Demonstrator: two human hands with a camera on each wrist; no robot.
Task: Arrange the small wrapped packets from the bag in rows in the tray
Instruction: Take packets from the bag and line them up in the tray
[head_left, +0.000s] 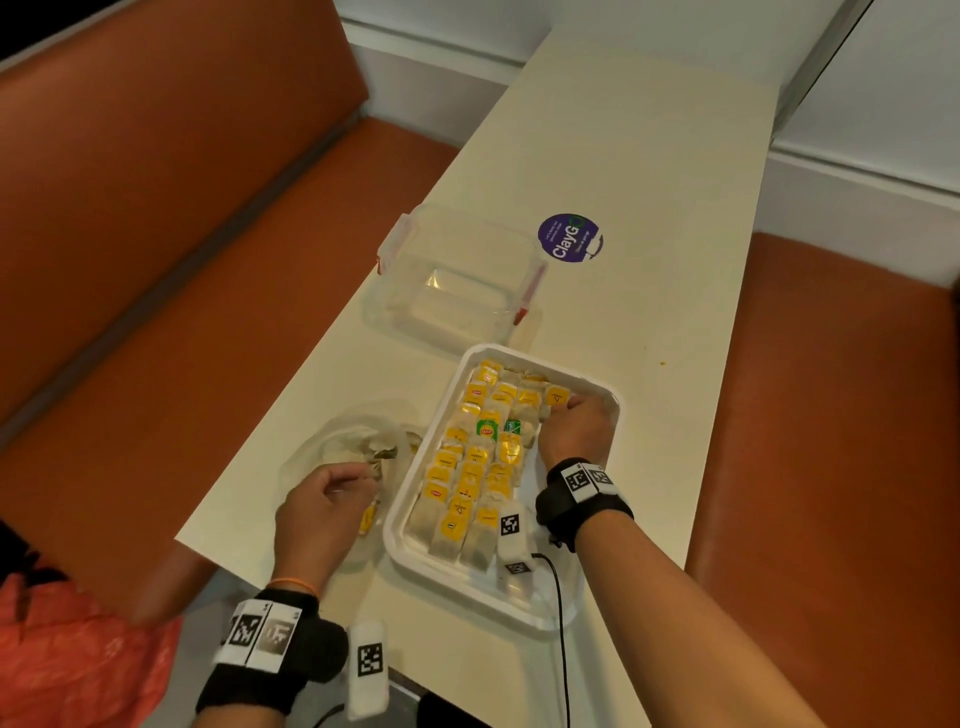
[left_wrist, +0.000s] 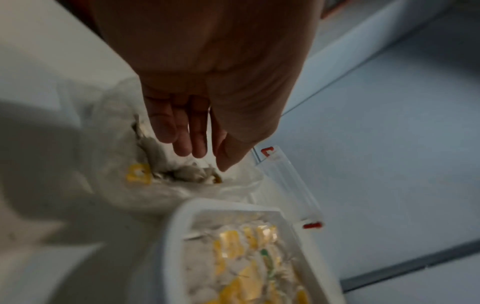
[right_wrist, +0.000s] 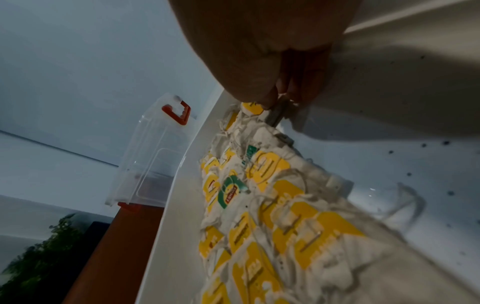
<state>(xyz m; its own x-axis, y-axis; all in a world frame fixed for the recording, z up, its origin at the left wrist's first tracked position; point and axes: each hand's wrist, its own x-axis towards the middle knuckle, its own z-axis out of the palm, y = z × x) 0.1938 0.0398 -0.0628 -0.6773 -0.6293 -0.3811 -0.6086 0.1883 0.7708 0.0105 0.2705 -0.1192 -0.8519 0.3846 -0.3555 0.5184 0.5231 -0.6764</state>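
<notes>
Tray fill: my white tray (head_left: 597, 387) holds three rows of packets (head_left: 470, 470) running near to far, most with yellow tags, two with green; a fourth row on the right has only its far end started.
Right hand: my right hand (head_left: 571, 428) is at the tray's far right corner, fingers curled and pinching a packet (right_wrist: 277, 112) that I am setting at the top of that fourth row.
Left hand: my left hand (left_wrist: 197, 131) hovers over the bag (head_left: 332, 447), fingers loosely bent and apart, holding nothing that I can see.
Bag: clear plastic, lying just left of the tray; a few packets remain inside, count not readable, one yellow tag (left_wrist: 139, 173) showing.
Progress, my estimate: well past half; the right-hand strip of the tray is bare white and looks able to take what is left in the bag.
Surface: narrow cream table (head_left: 623, 156), with a round purple sticker (head_left: 570, 237) far of centre.
Other item: clear lidded box (head_left: 457, 270) with red clips, just beyond the tray.
Room: orange bench seats (head_left: 156, 208) on both sides, pale wall at the far end.
</notes>
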